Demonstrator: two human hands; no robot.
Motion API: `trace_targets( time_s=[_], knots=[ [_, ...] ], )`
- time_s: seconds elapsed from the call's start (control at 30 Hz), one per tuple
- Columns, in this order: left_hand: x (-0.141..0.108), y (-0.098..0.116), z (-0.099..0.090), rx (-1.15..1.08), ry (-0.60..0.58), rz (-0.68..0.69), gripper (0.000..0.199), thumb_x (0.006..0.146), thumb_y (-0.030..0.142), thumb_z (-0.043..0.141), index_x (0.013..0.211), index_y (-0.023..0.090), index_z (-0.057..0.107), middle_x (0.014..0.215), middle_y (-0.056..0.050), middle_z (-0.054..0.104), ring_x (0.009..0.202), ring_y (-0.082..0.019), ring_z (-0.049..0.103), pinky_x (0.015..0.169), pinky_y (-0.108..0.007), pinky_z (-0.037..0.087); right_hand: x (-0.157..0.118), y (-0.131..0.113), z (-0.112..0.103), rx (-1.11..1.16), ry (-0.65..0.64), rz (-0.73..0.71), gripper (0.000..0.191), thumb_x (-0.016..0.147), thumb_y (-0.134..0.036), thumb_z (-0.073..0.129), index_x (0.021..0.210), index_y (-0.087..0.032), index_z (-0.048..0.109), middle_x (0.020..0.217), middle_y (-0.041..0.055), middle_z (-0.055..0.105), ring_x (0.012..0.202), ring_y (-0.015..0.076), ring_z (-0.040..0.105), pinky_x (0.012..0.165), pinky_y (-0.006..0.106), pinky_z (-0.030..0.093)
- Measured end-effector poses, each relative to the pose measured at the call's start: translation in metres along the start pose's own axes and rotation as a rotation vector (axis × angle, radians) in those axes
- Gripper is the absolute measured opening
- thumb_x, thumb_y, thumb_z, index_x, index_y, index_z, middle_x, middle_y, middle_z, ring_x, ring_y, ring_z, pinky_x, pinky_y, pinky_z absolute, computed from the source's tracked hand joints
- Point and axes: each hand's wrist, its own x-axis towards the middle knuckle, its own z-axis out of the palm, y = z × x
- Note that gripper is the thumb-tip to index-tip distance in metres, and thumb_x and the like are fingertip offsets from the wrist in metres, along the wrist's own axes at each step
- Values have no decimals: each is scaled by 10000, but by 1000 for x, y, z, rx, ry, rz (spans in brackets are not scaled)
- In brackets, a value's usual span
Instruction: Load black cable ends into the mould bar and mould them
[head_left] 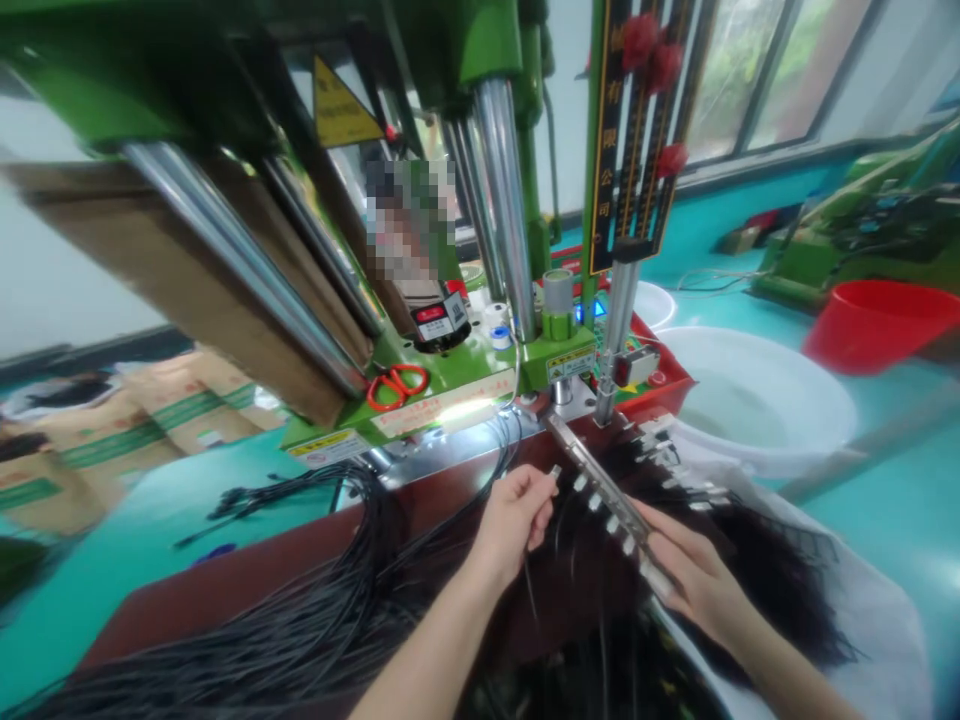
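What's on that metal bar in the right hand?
Small pale pieces stick out along one side of the metal bar. The right hand covers part of its near end, so anything beneath is hidden.

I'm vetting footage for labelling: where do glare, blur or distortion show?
Head view: glare on the label strip, bright streaks along the chrome columns; head view: sacks and red bucket look soft; head view: mosaic patch hides detail; head view: columns slant differently, perhaps wide-angle distortion.
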Motion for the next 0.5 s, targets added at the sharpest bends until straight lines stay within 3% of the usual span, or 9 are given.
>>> trace_targets(
  time_s=[0.3,0.4,0.5],
  knots=[
    [-3,-7,-4,26,18,39,321,681,462,594,634,167,479,348,98,379,264,-22,259,281,-150,167,6,10,-6,-169,-91,-81,554,757,-475,585,1234,-204,504,599,21,546,380,43,290,340,154,165],
    [-4,-4,-8,37,15,38,325,673,464,597,621,167,475,339,100,373,254,-20,239,271,-151,156,6,9,-6,-230,-113,-137,510,770,-452,578,1218,-214,527,503,-4,506,358,58,301,327,171,214],
    [-7,0,-11,34,35,11,349,631,473,623,590,169,455,326,104,352,254,-15,215,273,-150,121,8,6,-5,-288,-152,-197,476,761,-442,579,1193,-243,557,566,33,577,392,120,426,349,240,359]
  ],
)
